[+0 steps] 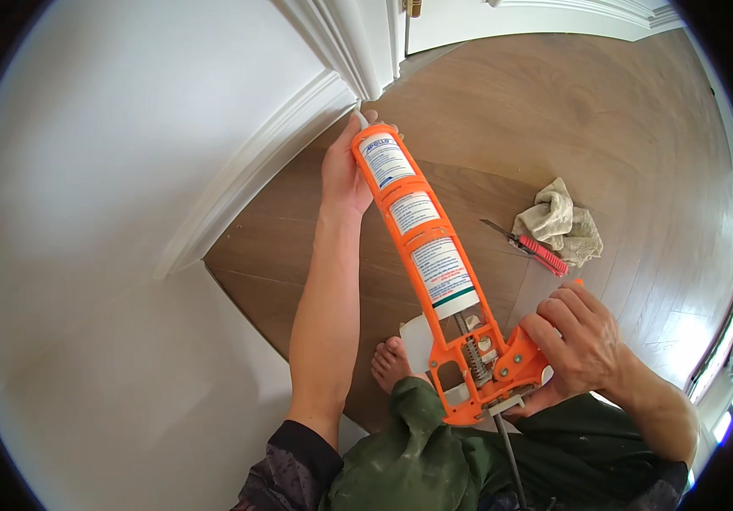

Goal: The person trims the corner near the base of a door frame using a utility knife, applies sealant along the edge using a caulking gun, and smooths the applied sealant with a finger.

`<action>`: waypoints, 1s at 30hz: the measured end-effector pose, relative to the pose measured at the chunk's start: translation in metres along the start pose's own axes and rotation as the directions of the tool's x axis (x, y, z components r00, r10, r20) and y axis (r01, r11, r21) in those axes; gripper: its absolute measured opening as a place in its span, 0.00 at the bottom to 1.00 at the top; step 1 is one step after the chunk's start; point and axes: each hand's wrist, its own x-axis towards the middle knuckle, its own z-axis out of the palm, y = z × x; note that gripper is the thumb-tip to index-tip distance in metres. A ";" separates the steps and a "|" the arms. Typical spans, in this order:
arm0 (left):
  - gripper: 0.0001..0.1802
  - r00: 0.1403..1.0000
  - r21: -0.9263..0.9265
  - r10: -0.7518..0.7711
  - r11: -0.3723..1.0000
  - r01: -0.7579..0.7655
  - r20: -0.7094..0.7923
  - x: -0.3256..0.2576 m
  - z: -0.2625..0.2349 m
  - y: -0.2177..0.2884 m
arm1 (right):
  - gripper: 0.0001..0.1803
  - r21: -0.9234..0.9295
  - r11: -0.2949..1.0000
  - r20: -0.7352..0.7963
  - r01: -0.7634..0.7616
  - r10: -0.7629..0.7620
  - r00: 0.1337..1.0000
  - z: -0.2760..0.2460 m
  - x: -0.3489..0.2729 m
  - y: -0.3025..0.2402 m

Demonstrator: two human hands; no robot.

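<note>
An orange caulking gun (428, 235) with a white sealant cartridge (441, 271) in its frame lies slantwise across the middle of the view. Its white nozzle (361, 120) points up and left, at the corner where the skirting board (251, 170) meets the door trim. My left hand (345, 175) is closed around the front end from beneath, and most of its fingers are hidden behind the gun. Wrapped round the handle and trigger at the rear is my right hand (581, 339). The metal push rod (509, 460) sticks out behind toward my lap.
On the wooden floor (503, 111) to the right lie a crumpled beige cloth (560, 223) and a red-handled utility knife (543, 254), its blade out. White wall (128, 153) rises at the left. A white door (537, 27) stands at the far side. My bare foot (390, 364) is below the gun.
</note>
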 end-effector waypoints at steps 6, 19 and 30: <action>0.15 0.999 -0.003 0.047 0.999 -0.047 -0.026 0.000 0.003 0.000 | 0.48 -0.055 0.996 -0.022 0.068 -0.070 0.997 0.007 -0.004 0.018; 0.15 0.995 0.002 -0.009 1.000 0.009 -0.097 0.004 0.003 -0.001 | 0.44 -0.017 1.000 -0.038 -0.001 0.000 0.999 0.004 0.008 -0.009; 0.14 0.997 -0.020 -0.048 0.999 0.047 -0.056 0.006 0.008 -0.002 | 0.49 0.022 0.998 -0.049 -0.053 0.054 0.997 0.009 0.004 -0.016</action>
